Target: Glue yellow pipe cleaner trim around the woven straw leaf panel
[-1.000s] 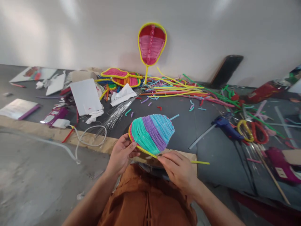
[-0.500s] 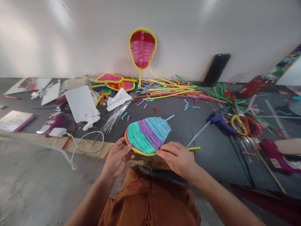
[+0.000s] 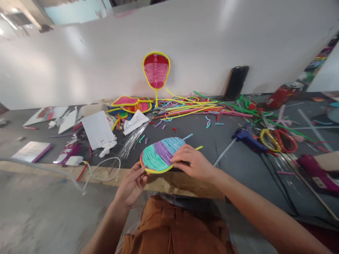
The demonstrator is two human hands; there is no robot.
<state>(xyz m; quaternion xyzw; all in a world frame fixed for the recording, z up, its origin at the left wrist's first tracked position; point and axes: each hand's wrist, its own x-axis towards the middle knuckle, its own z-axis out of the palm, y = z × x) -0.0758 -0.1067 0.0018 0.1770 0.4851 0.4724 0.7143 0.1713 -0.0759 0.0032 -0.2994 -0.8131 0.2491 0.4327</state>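
Between my hands is a leaf-shaped pipe-cleaner piece (image 3: 156,157), banded in mint green, purple and light blue, with a yellow pipe cleaner (image 3: 159,171) along its lower edge. My left hand (image 3: 134,180) pinches the rounded left end. Fingers of my right hand (image 3: 192,162) are closed on the lower right edge, hiding part of the blue band. The yellow strand's free end pokes out beyond my right fingers, and a short blue stem sticks out at the tip. A finished pink and red piece with a yellow rim (image 3: 156,70) stands upright behind.
Pipe cleaners (image 3: 190,107) lie heaped along the wall. On the right are a blue glue gun (image 3: 249,137), scissors (image 3: 278,140), a phone (image 3: 236,83) and a red can (image 3: 283,95). To the left lie white card (image 3: 97,130), silver wires (image 3: 135,137) and a white cable (image 3: 106,167).
My right hand has slid up and along the right edge, covering more of the blue band. The yellow free end now angles upward, closer to the piece. The camera view has tilted up.
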